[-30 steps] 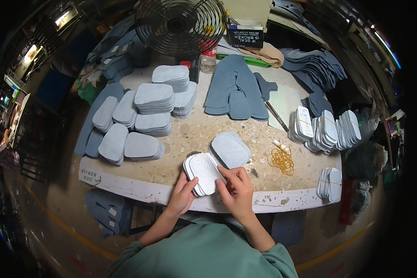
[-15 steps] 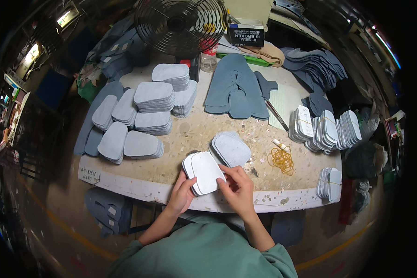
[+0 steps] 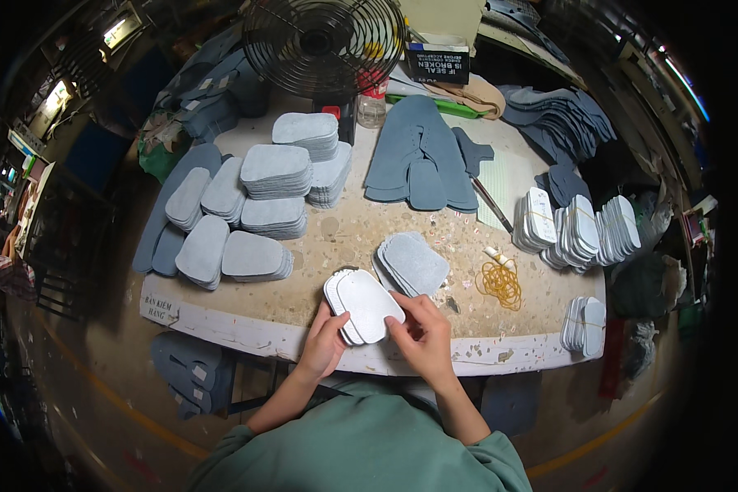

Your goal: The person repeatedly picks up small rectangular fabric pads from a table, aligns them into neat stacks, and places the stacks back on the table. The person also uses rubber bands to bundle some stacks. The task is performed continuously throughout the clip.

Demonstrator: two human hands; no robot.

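Note:
Several white rounded shoe tongue pieces (image 3: 367, 307) are held as a fanned stack over the table's front edge. My left hand (image 3: 324, 343) grips the stack at its left side, thumb on top. My right hand (image 3: 421, 332) pinches the right edge of the top piece between thumb and fingers. Just beyond lies a loose pile of pale grey tongue pieces (image 3: 414, 264), close to my right fingertips. Whatever lies under the stack in my hands is hidden.
Neat stacks of grey pieces (image 3: 276, 172) stand at the left. On the right are banded white bundles (image 3: 538, 221), yellow rubber bands (image 3: 498, 285) and a pen (image 3: 492, 203). Blue-grey shoe upper parts (image 3: 422, 156) lie at the back, near a black fan (image 3: 320, 41).
The top white piece has shifted slightly right with my right fingers, and its surface now looks textured. My left hand keeps its hold. The whole view has moved a little.

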